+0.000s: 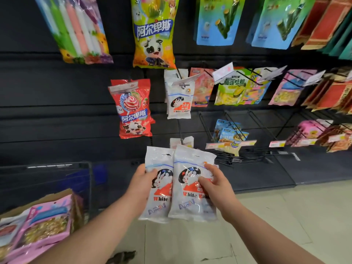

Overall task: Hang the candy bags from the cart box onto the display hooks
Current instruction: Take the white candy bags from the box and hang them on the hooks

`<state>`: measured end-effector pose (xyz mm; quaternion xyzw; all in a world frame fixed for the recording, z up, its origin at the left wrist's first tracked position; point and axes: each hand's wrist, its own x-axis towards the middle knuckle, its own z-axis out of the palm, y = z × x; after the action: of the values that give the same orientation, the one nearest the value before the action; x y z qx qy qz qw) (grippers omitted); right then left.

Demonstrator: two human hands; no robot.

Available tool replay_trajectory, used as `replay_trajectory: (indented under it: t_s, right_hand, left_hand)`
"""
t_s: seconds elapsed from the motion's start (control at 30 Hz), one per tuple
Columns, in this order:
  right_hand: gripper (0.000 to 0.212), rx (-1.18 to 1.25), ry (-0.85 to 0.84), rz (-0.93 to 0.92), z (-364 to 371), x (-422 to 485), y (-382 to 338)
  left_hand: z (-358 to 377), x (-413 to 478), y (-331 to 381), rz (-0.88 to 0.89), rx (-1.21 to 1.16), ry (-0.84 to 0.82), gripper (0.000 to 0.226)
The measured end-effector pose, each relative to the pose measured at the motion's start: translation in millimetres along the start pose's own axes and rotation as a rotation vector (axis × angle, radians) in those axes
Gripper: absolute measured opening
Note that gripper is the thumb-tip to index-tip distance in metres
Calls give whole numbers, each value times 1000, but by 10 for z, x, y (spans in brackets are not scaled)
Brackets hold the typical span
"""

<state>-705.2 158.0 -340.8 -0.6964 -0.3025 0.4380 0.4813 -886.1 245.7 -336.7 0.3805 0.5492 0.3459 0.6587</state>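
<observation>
Both hands are clamped on White Rabbit candy in front of the dark display wall (57, 111). The left hand (142, 184) grips the left bag (158, 202) by its edge, thumb on the front. The right hand (215, 184) pinches the right bag (190, 202), which overlaps the left one. More White Rabbit bags (179, 103) hang on a hook (183, 85) above. Pink snack bags (43, 225) lie in the cardboard box (47, 199) at lower left.

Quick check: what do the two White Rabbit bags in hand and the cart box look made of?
Left-hand bag, right-hand bag: probably thin plastic film, glossy; glare patches, crinkles, serrated top edges. Cart box: seemingly brown cardboard, matte; plain tan edge.
</observation>
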Motion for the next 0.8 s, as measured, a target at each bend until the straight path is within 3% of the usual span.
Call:
replay_trajectory:
  t_s: [0.3, 0.57, 0.8]
  right_hand:
    - [35, -11, 33, 21, 73, 384, -222]
    - [30, -100, -45, -13, 201, 874, -508]
    - [38, -92, -41, -59, 211, 1136, -609]
  left_hand:
    - [16, 475, 302, -13, -23, -75, 7]
    - [-14, 988, 510, 3, -32, -116, 9]
    - [68, 1265, 618, 32, -37, -104, 12]
